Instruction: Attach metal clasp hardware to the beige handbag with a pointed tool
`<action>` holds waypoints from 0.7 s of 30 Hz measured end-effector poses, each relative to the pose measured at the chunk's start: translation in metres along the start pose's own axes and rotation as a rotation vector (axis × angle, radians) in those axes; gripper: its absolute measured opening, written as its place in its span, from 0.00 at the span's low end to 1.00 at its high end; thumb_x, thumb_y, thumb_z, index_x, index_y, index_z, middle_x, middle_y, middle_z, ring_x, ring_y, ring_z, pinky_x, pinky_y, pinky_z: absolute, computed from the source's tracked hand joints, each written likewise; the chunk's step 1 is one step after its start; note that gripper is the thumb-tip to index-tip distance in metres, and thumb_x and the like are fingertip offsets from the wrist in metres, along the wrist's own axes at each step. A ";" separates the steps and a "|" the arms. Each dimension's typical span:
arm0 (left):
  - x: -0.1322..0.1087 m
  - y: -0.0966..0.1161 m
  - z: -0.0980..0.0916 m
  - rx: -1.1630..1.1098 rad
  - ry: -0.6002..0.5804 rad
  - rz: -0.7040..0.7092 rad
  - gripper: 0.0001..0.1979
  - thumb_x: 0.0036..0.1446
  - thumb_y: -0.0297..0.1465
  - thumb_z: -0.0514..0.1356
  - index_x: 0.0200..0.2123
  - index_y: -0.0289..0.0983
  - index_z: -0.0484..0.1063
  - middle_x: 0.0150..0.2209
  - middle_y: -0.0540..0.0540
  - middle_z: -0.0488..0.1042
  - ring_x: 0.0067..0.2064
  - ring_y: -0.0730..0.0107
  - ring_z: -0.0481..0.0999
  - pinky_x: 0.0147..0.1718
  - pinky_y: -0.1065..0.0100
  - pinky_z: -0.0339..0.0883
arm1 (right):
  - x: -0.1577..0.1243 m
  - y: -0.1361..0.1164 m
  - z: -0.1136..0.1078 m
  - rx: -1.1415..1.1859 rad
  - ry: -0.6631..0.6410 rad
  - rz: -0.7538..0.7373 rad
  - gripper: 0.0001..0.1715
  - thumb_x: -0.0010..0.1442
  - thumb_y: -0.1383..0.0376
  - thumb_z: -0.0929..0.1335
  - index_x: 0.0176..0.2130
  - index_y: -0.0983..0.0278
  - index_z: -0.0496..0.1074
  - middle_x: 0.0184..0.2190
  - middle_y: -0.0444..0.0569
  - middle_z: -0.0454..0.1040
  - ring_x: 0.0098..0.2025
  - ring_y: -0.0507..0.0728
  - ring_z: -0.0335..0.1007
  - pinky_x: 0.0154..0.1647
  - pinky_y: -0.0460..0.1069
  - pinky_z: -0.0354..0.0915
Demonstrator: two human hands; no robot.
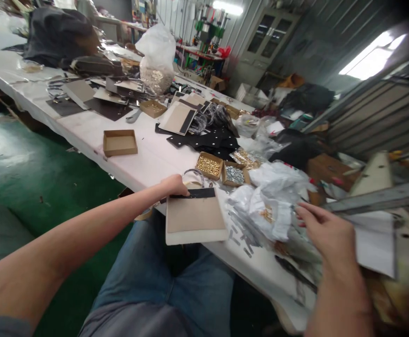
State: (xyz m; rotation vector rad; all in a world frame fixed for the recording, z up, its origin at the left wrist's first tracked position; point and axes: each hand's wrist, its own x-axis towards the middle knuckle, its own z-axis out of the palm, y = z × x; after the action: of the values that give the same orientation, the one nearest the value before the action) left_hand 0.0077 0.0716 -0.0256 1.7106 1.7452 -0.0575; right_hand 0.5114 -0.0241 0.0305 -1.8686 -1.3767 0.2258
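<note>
A flat beige panel (195,215) with a black strip along its far edge and a pale border lies over the table's near edge, above my lap. At its far left corner my left hand (176,186) is closed, fingers gripping the edge. A clear loop (194,174) rises just behind that edge. To the right my right hand (327,229) is raised beside a white plastic bag (278,196) with small gold pieces (267,214) on it. Its thumb and fingers are drawn together; anything between them is too small to make out. Grey metal strips (244,229) lie between panel and hand.
Cardboard trays hold gold fasteners (208,165) and silver fasteners (234,174) behind the panel. Another cardboard tray (120,142) sits to the left. Black dotted pieces (208,142) and stacked beige panels (178,117) lie farther back. A metal bar (380,194) juts in at right.
</note>
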 end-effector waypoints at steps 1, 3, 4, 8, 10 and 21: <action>0.002 -0.001 0.001 0.003 0.001 -0.002 0.34 0.49 0.50 0.74 0.54 0.34 0.83 0.55 0.31 0.86 0.52 0.44 0.87 0.43 0.62 0.77 | -0.003 -0.016 0.006 0.029 -0.010 0.020 0.30 0.59 0.44 0.78 0.51 0.61 0.88 0.34 0.57 0.85 0.30 0.64 0.80 0.32 0.58 0.75; 0.007 -0.002 0.004 0.014 0.011 0.005 0.33 0.49 0.50 0.74 0.53 0.34 0.83 0.54 0.31 0.86 0.51 0.44 0.87 0.43 0.61 0.77 | -0.006 -0.040 0.017 0.120 -0.089 -0.001 0.30 0.61 0.43 0.78 0.52 0.61 0.88 0.38 0.55 0.86 0.33 0.62 0.80 0.34 0.54 0.77; 0.010 -0.003 0.005 0.015 0.015 0.012 0.33 0.49 0.51 0.74 0.52 0.34 0.83 0.54 0.31 0.86 0.51 0.44 0.87 0.43 0.60 0.77 | -0.007 -0.048 0.021 0.152 -0.124 -0.017 0.30 0.62 0.43 0.78 0.52 0.61 0.88 0.39 0.54 0.86 0.33 0.60 0.79 0.34 0.53 0.77; 0.016 -0.004 0.007 0.000 0.008 0.019 0.34 0.48 0.50 0.76 0.51 0.34 0.83 0.54 0.30 0.87 0.51 0.43 0.87 0.43 0.60 0.77 | -0.014 -0.070 0.039 0.183 -0.212 -0.054 0.30 0.64 0.41 0.79 0.52 0.61 0.87 0.37 0.51 0.84 0.31 0.58 0.74 0.31 0.51 0.74; 0.015 -0.003 0.006 0.001 0.009 0.013 0.35 0.47 0.50 0.76 0.53 0.33 0.83 0.54 0.30 0.86 0.51 0.43 0.87 0.42 0.60 0.77 | -0.020 -0.082 0.052 0.202 -0.262 -0.058 0.30 0.63 0.40 0.79 0.50 0.61 0.86 0.36 0.51 0.83 0.31 0.58 0.73 0.30 0.51 0.73; -0.001 -0.001 -0.002 0.007 0.008 0.010 0.37 0.48 0.50 0.76 0.56 0.33 0.83 0.53 0.32 0.87 0.51 0.46 0.87 0.40 0.63 0.77 | -0.045 -0.164 0.186 0.218 -0.885 -0.325 0.21 0.68 0.46 0.76 0.43 0.61 0.86 0.37 0.49 0.84 0.36 0.58 0.75 0.38 0.52 0.69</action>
State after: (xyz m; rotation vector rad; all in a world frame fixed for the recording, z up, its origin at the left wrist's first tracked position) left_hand 0.0060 0.0716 -0.0234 1.7265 1.7443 -0.0526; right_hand 0.2698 0.0433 0.0031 -1.3579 -2.0970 1.0777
